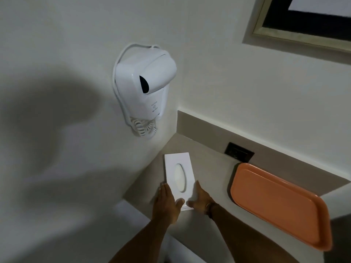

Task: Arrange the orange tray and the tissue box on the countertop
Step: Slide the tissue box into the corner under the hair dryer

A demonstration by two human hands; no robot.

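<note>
A white tissue box (179,173) with an oval slot lies flat on the beige countertop (210,168), close to the corner by the left wall. My left hand (166,201) presses against its left side and my right hand (199,198) against its right side, thumbs on the near end. Both hands grip the box between them. The orange tray (279,204) lies empty to the right, its long side running toward the counter's front edge, apart from the box and my hands.
A white wall-mounted hair dryer (145,80) with a coiled cord hangs on the left wall above the corner. A dark socket plate (239,151) sits in the backsplash behind the tray. A framed mirror (303,23) is at the upper right.
</note>
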